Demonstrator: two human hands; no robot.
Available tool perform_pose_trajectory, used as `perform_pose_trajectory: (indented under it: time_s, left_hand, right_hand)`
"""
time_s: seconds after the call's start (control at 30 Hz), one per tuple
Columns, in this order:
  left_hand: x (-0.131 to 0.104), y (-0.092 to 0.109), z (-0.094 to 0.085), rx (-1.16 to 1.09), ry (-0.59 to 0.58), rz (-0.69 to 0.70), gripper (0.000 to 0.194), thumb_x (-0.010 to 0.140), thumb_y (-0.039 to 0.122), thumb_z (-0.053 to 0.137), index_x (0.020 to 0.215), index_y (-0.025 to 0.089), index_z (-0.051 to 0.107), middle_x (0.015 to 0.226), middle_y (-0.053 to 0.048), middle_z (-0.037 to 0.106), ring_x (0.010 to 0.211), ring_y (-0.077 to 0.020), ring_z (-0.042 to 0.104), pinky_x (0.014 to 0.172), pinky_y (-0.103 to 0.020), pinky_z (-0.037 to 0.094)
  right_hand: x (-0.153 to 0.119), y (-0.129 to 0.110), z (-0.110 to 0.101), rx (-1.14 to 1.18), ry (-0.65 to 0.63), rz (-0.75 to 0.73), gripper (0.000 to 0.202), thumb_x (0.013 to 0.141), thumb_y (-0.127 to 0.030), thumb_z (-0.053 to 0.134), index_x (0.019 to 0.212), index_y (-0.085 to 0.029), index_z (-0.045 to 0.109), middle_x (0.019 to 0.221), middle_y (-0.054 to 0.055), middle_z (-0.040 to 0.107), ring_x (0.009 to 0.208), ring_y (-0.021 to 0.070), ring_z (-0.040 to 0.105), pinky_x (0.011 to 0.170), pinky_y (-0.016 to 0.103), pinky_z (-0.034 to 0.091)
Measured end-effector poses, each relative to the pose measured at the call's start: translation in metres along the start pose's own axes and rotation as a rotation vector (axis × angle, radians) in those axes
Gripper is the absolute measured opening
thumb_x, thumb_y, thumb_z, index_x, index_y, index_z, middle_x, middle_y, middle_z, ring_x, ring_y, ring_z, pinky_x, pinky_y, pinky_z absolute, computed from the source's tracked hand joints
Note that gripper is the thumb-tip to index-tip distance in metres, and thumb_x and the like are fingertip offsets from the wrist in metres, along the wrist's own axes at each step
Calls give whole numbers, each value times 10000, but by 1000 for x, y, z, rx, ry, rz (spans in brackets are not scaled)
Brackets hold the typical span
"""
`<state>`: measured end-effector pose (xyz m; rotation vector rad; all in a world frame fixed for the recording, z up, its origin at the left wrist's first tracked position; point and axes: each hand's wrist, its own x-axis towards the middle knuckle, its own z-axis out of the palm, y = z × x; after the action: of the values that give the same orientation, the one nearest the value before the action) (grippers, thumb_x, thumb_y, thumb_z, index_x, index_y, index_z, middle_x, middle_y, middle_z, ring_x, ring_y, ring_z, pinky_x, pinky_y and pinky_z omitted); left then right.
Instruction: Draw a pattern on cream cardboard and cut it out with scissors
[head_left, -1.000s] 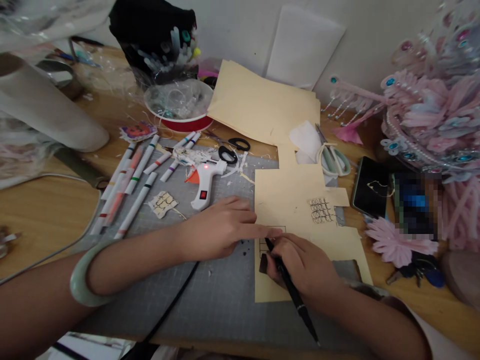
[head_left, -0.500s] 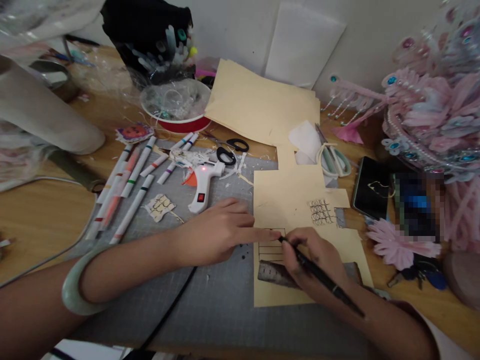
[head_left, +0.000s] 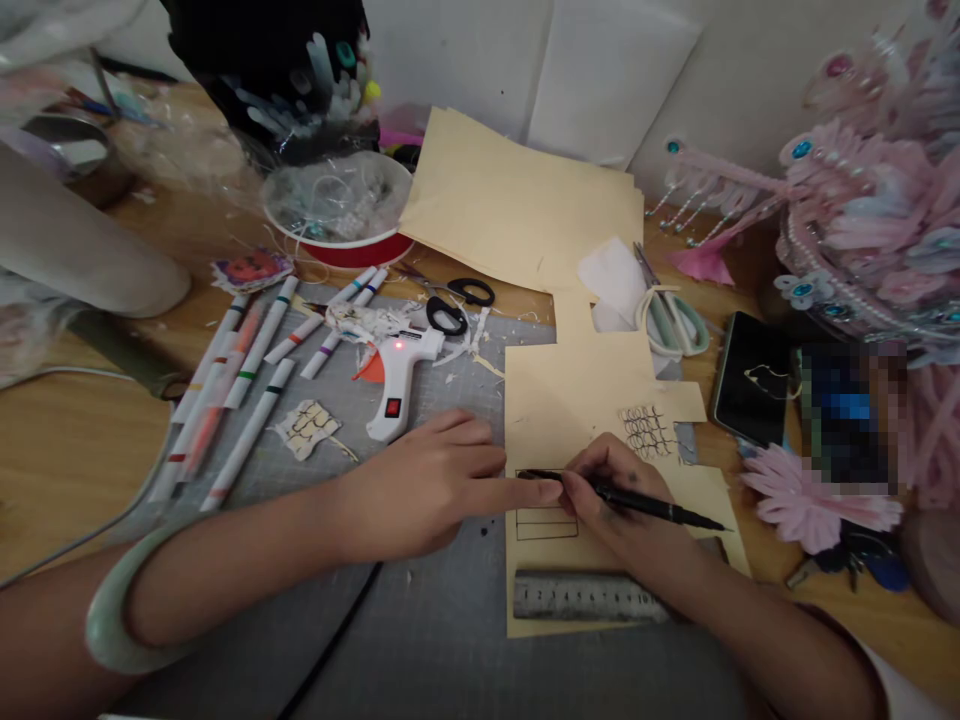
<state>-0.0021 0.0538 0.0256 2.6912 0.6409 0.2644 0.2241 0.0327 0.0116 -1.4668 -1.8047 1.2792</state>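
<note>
My right hand (head_left: 626, 500) grips a black marker pen (head_left: 660, 505), its tip on a drawn rectangle (head_left: 546, 524) with ruled lines on cream card (head_left: 577, 390). My left hand (head_left: 442, 485) rests beside the card with nothing in it. Its index finger stretches over the drawing, close to the pen tip, and its other fingers are loosely bent. Below the drawing a metal ruler (head_left: 585, 597) lies on the card, its right end partly hidden by my right arm. A patch of looped scribbles (head_left: 646, 432) is drawn above my right hand.
A white glue gun (head_left: 401, 380) with a lit red light lies left of the card, beside black-handled scissors (head_left: 457, 305). Several markers (head_left: 259, 345) lie further left. Cream sheets (head_left: 525, 195), green-handled scissors (head_left: 671, 320) and a phone (head_left: 752, 380) surround the card.
The pen has swung flatter, its tip moving left along the top of the rectangle. More of the ruler shows, lower below the drawing. My left index finger still lies over the drawing.
</note>
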Motion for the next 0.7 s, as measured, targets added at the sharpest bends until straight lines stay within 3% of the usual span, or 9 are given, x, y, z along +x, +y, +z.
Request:
perform_pose_trajectory:
  time_s: [0.7]
  left_hand:
    - [0, 0, 0, 23, 10, -6, 681, 689, -38, 423, 1306, 250, 410, 750, -9, 534, 754, -183, 437, 732, -301, 309]
  right_hand:
    - [-1, -1, -2, 33, -22, 17, 157, 786, -279, 505, 672, -207, 425, 561, -33, 490, 500, 95, 444, 450, 205, 348]
